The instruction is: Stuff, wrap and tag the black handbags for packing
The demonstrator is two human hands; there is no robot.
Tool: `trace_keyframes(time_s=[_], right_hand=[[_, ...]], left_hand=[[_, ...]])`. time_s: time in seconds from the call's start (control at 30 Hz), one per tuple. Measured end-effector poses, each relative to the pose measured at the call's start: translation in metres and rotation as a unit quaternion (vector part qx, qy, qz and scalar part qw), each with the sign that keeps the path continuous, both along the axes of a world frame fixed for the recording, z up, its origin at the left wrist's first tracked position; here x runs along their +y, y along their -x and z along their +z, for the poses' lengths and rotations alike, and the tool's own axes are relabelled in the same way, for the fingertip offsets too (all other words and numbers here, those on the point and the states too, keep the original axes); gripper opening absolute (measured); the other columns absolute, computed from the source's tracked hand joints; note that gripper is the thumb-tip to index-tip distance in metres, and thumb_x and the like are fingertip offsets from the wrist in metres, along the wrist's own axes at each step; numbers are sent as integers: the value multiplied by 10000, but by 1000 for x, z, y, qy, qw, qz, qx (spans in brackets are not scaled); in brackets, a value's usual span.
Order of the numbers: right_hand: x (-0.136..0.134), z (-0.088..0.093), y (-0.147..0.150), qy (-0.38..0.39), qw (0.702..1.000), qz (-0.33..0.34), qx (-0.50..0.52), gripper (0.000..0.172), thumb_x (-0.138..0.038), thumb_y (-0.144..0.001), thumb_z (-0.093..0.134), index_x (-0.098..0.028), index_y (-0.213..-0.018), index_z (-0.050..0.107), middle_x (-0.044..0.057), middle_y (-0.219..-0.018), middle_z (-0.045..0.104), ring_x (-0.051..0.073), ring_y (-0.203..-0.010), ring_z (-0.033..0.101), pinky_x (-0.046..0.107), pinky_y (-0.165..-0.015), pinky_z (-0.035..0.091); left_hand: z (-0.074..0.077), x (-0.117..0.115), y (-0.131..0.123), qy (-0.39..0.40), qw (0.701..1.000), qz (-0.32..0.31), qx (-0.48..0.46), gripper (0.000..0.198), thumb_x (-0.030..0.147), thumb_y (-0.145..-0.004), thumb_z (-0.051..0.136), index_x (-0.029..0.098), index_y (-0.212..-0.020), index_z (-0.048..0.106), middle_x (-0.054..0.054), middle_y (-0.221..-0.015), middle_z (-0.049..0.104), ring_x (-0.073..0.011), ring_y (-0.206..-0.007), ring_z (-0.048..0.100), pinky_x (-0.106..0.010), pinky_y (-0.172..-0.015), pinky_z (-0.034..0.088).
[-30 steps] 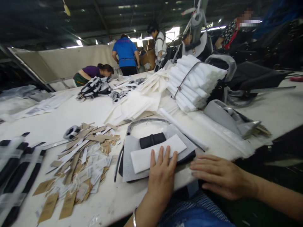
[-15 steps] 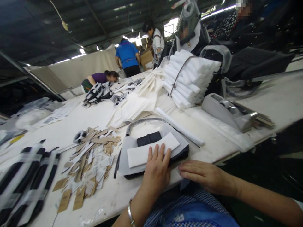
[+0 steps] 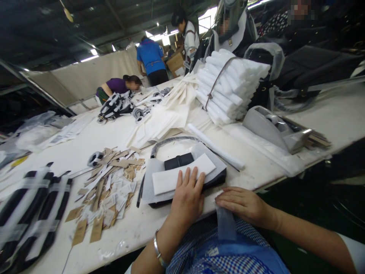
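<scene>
A black handbag [image 3: 219,179] lies on the table in front of me, its wrapped handle [image 3: 171,141] arched away from me. Grey-white tissue paper [image 3: 148,193] covers much of it, leaving a black strap tab [image 3: 178,161] showing. My left hand [image 3: 188,194] rests flat, fingers spread, over a white foam strip [image 3: 168,181] on top of the paper. Near the table edge, my right hand [image 3: 245,204] has its fingers pressed together on a translucent plastic strip [image 3: 226,225] that hangs down over my apron.
Paper tags [image 3: 114,198] are heaped left of the bag. Black-and-white wrapped pieces [image 3: 34,213] lie further left. Behind stand a tied bundle of white foam rolls [image 3: 228,87], loose white sheets [image 3: 159,125] and a tape dispenser [image 3: 268,129]. Other people are across the table.
The plastic strip now hangs in fuller view from my right hand, which has shifted slightly up and back. My left hand stays on the foam strip; the whole view has shifted a little.
</scene>
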State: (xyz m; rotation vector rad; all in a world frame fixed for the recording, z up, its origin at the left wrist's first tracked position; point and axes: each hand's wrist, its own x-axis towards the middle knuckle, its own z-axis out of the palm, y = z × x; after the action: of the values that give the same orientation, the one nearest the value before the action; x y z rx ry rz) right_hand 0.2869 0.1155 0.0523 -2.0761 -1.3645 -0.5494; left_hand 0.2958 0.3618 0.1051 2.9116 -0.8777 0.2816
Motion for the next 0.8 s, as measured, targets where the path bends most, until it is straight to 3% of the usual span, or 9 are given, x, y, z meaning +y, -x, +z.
trace_keyframes(time_s=[0.23,0.37,0.43,0.5,0.57,0.63,0.67,0.73,0.8], right_hand=[[1,25,-2,-16,999,-2,36,372,-139,-990,485,-188,-1346,580,111,-1115,745,192,-1040,705,330,-920,583],[2,50,0,48,998,24,34,379,-135,-973,507,-225,-1332,589,71,-1041,765,182,-937,729,307,-897,594],[-1,67,-2,105,992,53,51,352,-248,-964,576,-245,-1316,600,53,-1013,771,182,-888,736,289,-927,587],[-1,83,-12,96,993,34,53,391,-407,-939,621,-266,-1303,612,53,-1043,768,208,-926,737,285,-932,588],[5,95,-37,19,996,-56,68,350,-458,-950,586,-291,-1252,648,51,-1085,760,227,-994,726,294,-907,593],[21,100,-77,-27,978,-167,126,268,-385,-987,521,-289,-1178,682,43,-1127,748,222,-1038,710,309,-930,567],[32,101,-102,-15,964,-213,161,285,-386,-976,530,-253,-1177,681,60,-1169,730,235,-1083,689,336,-982,533],[57,99,-152,99,920,-269,266,367,-353,-955,545,-194,-1278,615,94,-1258,683,242,-1146,646,349,-1009,489],[79,94,-195,147,896,-283,310,386,-353,-903,627,-148,-1230,629,121,-1110,727,265,-1048,675,364,-930,510]], left_hand=[[-9,2,0,3,1000,1,-14,663,246,-893,569,186,-1518,359,-116,-1592,360,-343,-1472,298,-584,-1207,236],[-14,3,-1,7,1000,5,-28,690,263,-924,535,209,-1562,279,-89,-1606,337,-339,-1472,303,-562,-1211,240],[-17,4,-1,4,999,2,-46,687,301,-938,531,220,-1568,268,-83,-1604,342,-342,-1458,331,-552,-1204,261],[-20,4,-3,5,997,-2,-78,677,374,-948,530,225,-1562,288,-78,-1586,376,-344,-1431,380,-541,-1182,306],[-23,5,-4,9,992,-5,-123,657,439,-953,518,230,-1547,331,-70,-1556,428,-341,-1398,429,-531,-1150,351],[-27,5,-7,11,985,-7,-171,633,466,-952,509,231,-1525,380,-62,-1525,474,-333,-1370,463,-517,-1131,366],[-30,5,-9,14,980,-7,-196,615,467,-951,509,231,-1509,412,-58,-1507,499,-326,-1354,480,-506,-1137,353],[-38,3,-13,29,969,-4,-247,564,466,-942,522,240,-1458,495,-46,-1453,561,-306,-1313,521,-482,-1177,290],[-49,0,-19,56,955,0,-290,502,460,-932,539,256,-1389,577,-36,-1383,623,-294,-1266,560,-469,-1219,208]])
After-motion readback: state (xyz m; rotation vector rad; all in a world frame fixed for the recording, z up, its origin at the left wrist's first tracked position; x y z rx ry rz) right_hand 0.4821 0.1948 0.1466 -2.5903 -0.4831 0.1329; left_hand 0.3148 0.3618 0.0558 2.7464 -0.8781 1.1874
